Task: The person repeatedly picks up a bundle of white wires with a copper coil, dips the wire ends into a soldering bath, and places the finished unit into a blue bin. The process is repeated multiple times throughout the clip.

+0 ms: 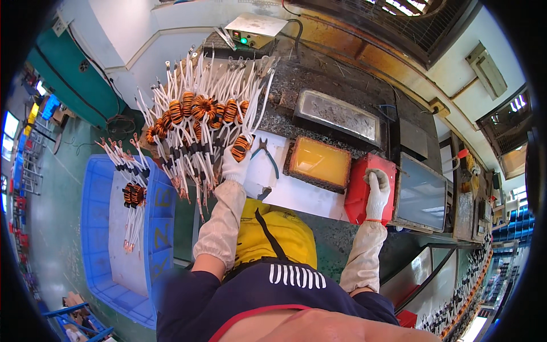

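My left hand, in a white glove and pale sleeve, is closed on a toroidal coil wound in orange and black. That coil lies at the near right edge of a large pile of similar coils with white leads. My right hand, gloved too, is over a red box. Its fingers are curled together, their tips greyish; whatever they hold is hard to see. Between my hands, pliers with dark blue handles lie on a white sheet, beside a tray of amber material.
A metal-topped rectangular pot sits behind the amber tray. To the right is a grey flat-topped box. A control unit with a green light stands at the back. Low on the left, a blue crate holds more coils.
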The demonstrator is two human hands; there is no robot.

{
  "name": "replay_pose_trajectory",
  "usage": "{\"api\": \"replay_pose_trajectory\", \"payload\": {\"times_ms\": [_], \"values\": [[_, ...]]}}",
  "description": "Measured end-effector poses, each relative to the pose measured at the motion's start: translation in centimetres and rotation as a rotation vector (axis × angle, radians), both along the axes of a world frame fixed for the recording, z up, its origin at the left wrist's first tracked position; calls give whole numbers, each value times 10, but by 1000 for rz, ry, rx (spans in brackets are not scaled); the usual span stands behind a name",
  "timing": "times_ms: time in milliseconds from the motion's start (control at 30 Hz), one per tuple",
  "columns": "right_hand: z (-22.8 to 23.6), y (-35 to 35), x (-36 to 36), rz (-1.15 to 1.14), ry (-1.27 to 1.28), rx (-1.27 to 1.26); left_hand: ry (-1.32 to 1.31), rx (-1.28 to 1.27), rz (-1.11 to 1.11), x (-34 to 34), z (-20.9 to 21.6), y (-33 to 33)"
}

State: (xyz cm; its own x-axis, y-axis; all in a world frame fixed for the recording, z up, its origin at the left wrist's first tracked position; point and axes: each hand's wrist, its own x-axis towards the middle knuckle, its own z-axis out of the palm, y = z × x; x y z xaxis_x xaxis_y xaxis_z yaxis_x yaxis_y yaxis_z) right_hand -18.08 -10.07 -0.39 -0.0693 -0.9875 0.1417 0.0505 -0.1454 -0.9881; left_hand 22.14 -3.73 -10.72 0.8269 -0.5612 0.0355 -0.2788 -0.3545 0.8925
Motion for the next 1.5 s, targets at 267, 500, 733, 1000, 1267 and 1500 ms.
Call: {"api": "replay_pose_trajectory", "payload": {"times_ms": [267, 500, 733, 1000, 1267, 1500], "values": [[2, 1, 1, 2, -12, -4, -65, 41, 22, -2, 3, 1], [2, 1, -1, 12, -18, -13, -23, 19, 2, 0, -2, 0], [1, 1, -1, 6, -17, -14, 5, 35, -6, 1, -1, 0], [2, 0, 1, 1, -28, -6, 5, 47, -5, 3, -3, 1], [1, 1, 0, -7, -19, -9, -2, 68, -6, -1, 6, 2], [2, 1, 0, -7, 2, -14, -1, 54, -6, 2, -2, 1]]}}
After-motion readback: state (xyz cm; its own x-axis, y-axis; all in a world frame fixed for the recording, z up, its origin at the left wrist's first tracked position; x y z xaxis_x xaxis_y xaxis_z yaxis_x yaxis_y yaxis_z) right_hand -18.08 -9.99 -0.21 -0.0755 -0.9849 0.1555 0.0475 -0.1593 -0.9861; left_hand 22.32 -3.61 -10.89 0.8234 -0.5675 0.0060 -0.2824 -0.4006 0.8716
